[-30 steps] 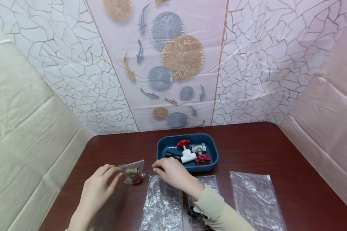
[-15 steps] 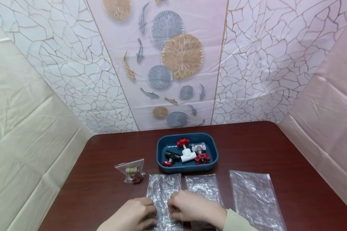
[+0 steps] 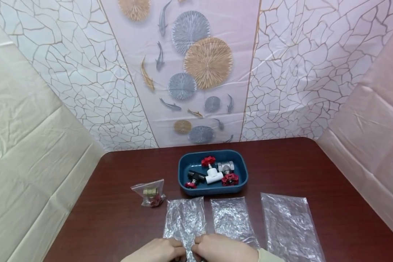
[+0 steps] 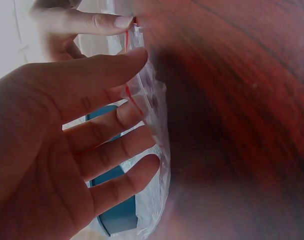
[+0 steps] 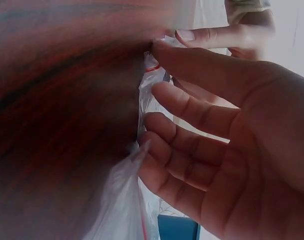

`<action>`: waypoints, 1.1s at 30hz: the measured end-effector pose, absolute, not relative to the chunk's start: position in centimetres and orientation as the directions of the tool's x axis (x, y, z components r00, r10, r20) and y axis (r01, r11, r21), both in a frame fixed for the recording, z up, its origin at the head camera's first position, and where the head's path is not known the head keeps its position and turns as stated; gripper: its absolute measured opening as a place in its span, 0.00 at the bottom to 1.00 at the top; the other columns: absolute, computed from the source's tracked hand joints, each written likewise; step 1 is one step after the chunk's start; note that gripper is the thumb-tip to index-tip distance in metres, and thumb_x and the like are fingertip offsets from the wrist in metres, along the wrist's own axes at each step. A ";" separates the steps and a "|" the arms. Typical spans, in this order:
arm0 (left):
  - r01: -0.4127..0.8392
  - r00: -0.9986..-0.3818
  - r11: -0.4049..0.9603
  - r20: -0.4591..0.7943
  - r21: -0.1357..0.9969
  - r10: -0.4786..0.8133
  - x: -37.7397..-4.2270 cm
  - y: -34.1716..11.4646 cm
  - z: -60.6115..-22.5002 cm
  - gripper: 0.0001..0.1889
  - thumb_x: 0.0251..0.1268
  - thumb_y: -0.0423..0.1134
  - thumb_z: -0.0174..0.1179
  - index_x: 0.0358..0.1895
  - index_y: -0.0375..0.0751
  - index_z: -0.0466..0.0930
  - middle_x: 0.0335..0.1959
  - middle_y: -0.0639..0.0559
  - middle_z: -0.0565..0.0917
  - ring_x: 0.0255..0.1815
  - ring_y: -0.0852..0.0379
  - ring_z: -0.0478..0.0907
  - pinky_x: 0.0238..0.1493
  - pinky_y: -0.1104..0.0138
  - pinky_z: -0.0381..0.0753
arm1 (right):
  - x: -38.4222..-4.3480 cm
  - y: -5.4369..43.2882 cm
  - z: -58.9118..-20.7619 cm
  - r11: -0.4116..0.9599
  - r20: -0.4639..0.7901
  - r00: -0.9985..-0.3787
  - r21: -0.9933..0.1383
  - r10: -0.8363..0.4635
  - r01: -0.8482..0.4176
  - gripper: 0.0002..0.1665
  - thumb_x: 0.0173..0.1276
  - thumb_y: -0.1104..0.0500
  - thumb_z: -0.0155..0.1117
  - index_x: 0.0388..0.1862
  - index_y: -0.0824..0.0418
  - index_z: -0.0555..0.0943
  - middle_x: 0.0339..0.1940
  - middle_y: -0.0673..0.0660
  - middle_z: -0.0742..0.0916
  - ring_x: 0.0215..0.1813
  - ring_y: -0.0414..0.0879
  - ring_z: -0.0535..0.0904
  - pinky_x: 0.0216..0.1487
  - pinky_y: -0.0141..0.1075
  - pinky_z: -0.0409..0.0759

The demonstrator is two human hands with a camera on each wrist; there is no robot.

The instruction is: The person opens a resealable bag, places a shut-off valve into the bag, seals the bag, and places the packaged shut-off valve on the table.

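Head view: both hands sit at the bottom edge, close together, over the near end of the left flat bag [image 3: 184, 216].
Left hand [image 3: 158, 250]: thumb and forefinger pinch the bag's mouth from its left side; other fingers spread apart along the plastic.
Right hand [image 3: 224, 249]: thumb and forefinger pinch the same mouth from the right; other fingers loosely bent below.
Left flat bag: lies on the dark red table [image 3: 111, 218], extends away from the hands toward the tray; near end hidden by the hands in head view.
Red zip line [image 4: 127, 91]: runs along the mouth, by the left thumb and fingers.
Middle bag [image 3: 230, 218]: flat, just right of the left flat bag, beyond the right hand.
Right bag [image 3: 291, 222]: flat, apart from both hands.
Blue tray [image 3: 209, 191]: beyond the bags; holds black valve [image 3: 197, 176], white valve [image 3: 213, 175], silver valve [image 3: 227, 167].
Small bag [image 3: 139, 188]: left of the tray, brass valve [image 3: 150, 192] inside, well apart from the left hand.
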State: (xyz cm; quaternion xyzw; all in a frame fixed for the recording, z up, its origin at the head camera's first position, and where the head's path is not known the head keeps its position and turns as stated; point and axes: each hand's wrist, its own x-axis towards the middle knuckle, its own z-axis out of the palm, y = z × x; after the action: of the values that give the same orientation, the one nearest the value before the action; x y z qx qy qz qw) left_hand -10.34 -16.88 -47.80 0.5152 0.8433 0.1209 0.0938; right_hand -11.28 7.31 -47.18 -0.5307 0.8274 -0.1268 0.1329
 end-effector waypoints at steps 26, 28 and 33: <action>0.659 -0.730 0.582 0.218 0.476 0.648 -13.4 -15.2 -39.5 0.04 0.67 0.38 0.65 0.33 0.52 0.84 0.22 0.71 0.73 0.21 0.73 0.67 0.23 0.76 0.68 | -13.8 10.0 -38.6 0.540 0.214 -0.653 -0.409 -0.727 -0.735 0.08 0.71 0.48 0.67 0.32 0.46 0.80 0.30 0.37 0.78 0.26 0.28 0.70 0.29 0.26 0.72; 0.656 -0.739 0.587 0.244 0.474 0.628 -13.5 -15.0 -39.0 0.04 0.67 0.38 0.65 0.33 0.53 0.85 0.21 0.70 0.72 0.20 0.73 0.65 0.21 0.75 0.67 | -13.9 10.2 -38.0 0.548 0.239 -0.673 -0.425 -0.700 -0.721 0.08 0.71 0.47 0.67 0.33 0.46 0.80 0.30 0.37 0.78 0.26 0.29 0.71 0.29 0.26 0.72; 0.647 -0.747 0.583 0.255 0.491 0.614 -13.8 -14.6 -38.3 0.03 0.69 0.39 0.65 0.35 0.52 0.86 0.22 0.69 0.73 0.20 0.71 0.66 0.21 0.74 0.69 | -13.7 10.4 -37.5 0.522 0.390 -0.641 -0.374 -0.661 -0.767 0.06 0.70 0.48 0.68 0.38 0.48 0.83 0.35 0.41 0.81 0.32 0.30 0.73 0.32 0.25 0.74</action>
State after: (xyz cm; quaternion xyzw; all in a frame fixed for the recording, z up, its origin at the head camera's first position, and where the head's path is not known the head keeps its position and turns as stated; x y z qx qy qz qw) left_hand -13.80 -14.57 -38.25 0.3545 0.8893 0.2875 -0.0288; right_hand -13.66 10.37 -37.48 -0.4119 0.8665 -0.2634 -0.1001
